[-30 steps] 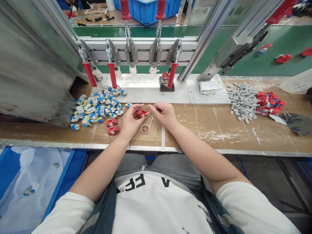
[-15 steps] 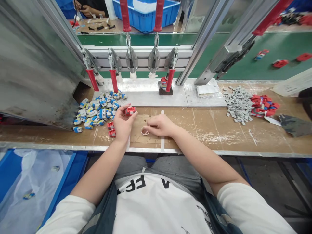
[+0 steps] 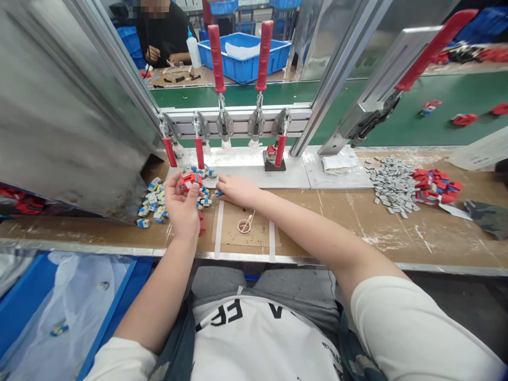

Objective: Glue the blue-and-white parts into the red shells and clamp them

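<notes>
My left hand (image 3: 182,203) holds a red plastic part (image 3: 189,181) with a pale grey underside up between thumb and fingers, above the pile of blue, white and yellow blocks (image 3: 153,200). My right hand (image 3: 237,189) reaches left to the pile's right edge, its fingertips closed on a small blue block (image 3: 219,193), mostly hidden by the fingers. Below it, a small round cup (image 3: 244,226) with a thin stick (image 3: 251,217) leaning in it stands on a taped cardboard patch. Another red part (image 3: 202,222) lies beside my left wrist, partly covered.
Red-handled toggle clamps (image 3: 222,119) line a metal frame behind; one stands over a red part on a dark block (image 3: 274,161). Grey chips (image 3: 392,182) and red-blue parts (image 3: 436,185) lie right. A co-worker (image 3: 166,37) sits across a green belt (image 3: 397,124).
My right hand has left the cup and moved up and left to the blue block; the stick now rests in the cup. My left hand has shifted left with the red part. The view has tilted up.
</notes>
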The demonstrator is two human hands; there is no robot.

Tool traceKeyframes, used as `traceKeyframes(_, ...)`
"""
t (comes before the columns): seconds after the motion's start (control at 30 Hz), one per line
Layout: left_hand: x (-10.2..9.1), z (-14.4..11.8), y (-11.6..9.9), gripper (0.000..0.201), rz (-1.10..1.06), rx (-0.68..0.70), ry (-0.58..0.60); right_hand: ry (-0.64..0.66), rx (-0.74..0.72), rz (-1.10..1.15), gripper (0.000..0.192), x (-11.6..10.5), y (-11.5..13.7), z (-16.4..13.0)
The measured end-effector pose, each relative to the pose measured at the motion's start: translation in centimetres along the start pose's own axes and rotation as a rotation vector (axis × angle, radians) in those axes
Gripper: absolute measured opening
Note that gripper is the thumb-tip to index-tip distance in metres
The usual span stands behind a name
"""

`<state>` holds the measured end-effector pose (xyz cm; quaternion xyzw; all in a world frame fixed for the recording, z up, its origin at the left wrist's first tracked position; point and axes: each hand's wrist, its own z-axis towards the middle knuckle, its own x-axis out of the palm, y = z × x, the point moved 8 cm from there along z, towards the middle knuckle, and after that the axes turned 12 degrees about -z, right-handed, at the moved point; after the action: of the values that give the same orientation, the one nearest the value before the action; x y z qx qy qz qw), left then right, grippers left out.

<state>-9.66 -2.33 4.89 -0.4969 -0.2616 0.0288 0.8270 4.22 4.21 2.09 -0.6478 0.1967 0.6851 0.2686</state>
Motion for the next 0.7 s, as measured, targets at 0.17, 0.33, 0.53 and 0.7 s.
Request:
traceKeyframes(0.17,2.6,-0.7,0.7,0.045,-0.017,-0.039,0.123,-0.101,0.05,0.288,0.018,0.8,-1.8,-2.4)
traceKeyframes(0.33,6.8,0.4,3.6,0.054,-0.092,-0.111,0.215,-0.409,0.421,1.315,0.028,2.2,-8.5,-7.9)
traceKeyframes(0.53,11.0,1.3,7.9,0.058,-0.145,-0.184,0.286,-0.45,0.61,2.059,0.028,3.6,-10.4,-10.8)
traceKeyframes(0.7,11.3,-0.1,9.4,0.058,-0.068,-0.287,0.367,-0.544,0.603,1.948,0.044,2.5,-10.9,-11.3)
